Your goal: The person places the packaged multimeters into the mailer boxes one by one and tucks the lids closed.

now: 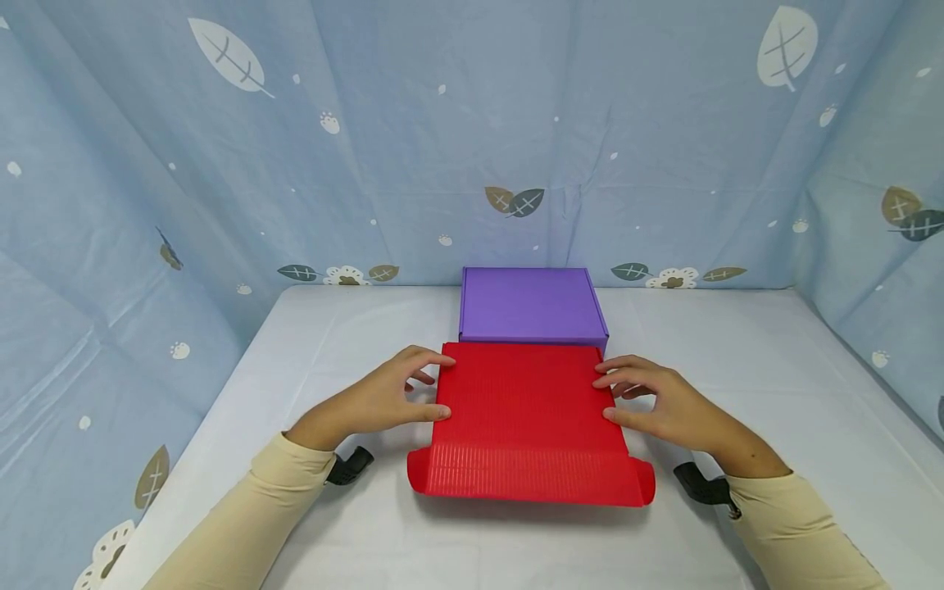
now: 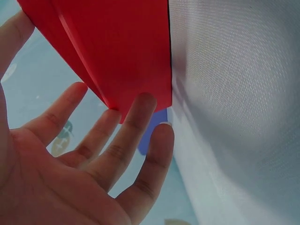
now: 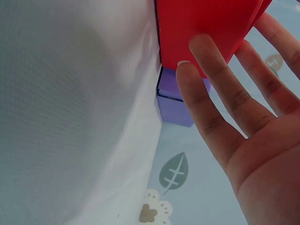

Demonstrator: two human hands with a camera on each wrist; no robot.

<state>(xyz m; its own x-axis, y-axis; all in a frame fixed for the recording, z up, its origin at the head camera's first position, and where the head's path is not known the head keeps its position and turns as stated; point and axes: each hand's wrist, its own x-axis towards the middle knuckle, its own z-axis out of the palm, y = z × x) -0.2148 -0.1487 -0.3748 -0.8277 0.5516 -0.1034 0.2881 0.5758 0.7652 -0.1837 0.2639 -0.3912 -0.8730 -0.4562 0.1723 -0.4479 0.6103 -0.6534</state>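
A red cardboard box (image 1: 527, 401) lies on the white-covered table in front of me. Its lid covers the top, and the ribbed front flap (image 1: 531, 475) juts toward me with a rounded ear at each end. My left hand (image 1: 379, 397) is at the box's left side, thumb and index fingertip touching the lid edge. Opposite it, my right hand (image 1: 656, 401) touches the right edge of the lid. In both wrist views the fingers are spread and loosely extended along the red side walls (image 2: 126, 51). The inside of the box is hidden.
Directly behind the red box sits a closed purple box (image 1: 531, 303). White cloth covers the table (image 1: 354, 328). A blue leaf-patterned curtain (image 1: 442, 123) hangs at the back and sides. Black wrist-mounted devices (image 1: 350, 465) show under both forearms.
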